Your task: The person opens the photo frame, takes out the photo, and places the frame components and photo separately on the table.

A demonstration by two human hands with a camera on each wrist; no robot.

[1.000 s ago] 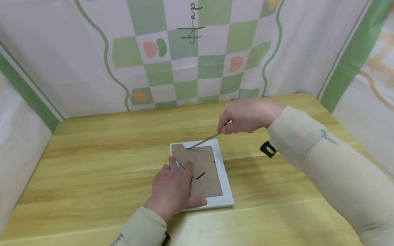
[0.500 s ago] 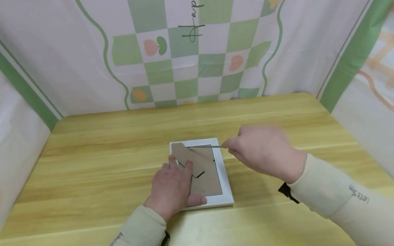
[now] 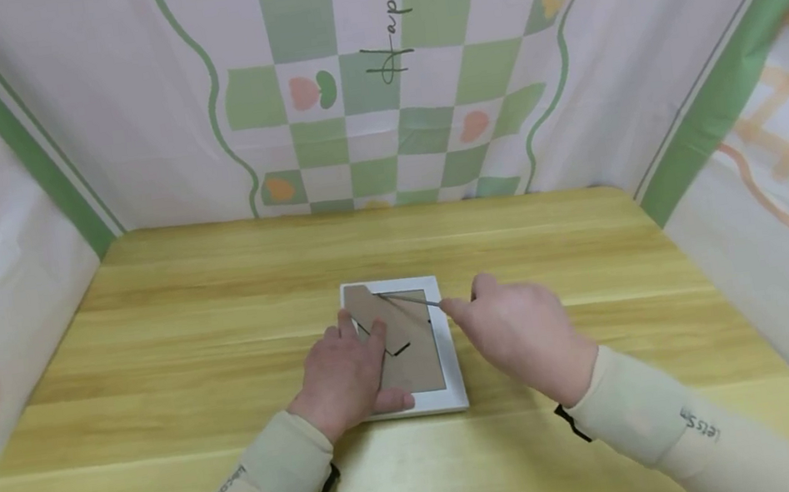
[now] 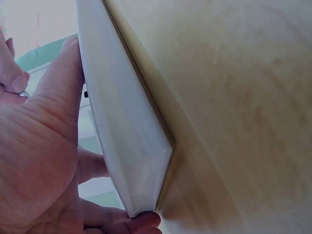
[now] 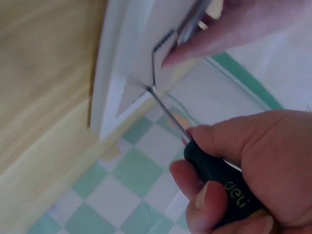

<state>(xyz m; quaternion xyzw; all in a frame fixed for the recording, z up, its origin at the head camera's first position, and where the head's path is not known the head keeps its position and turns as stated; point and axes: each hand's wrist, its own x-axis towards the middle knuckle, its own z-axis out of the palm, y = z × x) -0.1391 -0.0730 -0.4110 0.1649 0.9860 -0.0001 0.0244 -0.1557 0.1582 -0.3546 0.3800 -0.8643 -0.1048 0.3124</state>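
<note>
In the head view, your picture frame (image 3: 448,360) lies back-up mid-tabletop (image 3: 221,304), a checkered curtain (image 3: 370,127) at 12 o'clock. Your left hand (image 3: 340,375) holds it from 8 o'clock, hiding that corner and part of the stand (image 3: 377,311). Your right hand (image 3: 521,337), at 3 o'clock, has swung down from nearer 2 o'clock a second ago.

In the left wrist view, your fingertips bend round the frame's corner.

In the right wrist view, your right hand grips a screwdriver (image 5: 229,185), its tip at the backing board's edge.

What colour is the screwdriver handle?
The screwdriver handle is very dark, blackish green, with yellow-green "deli" lettering; the right wrist view shows it best.
</note>
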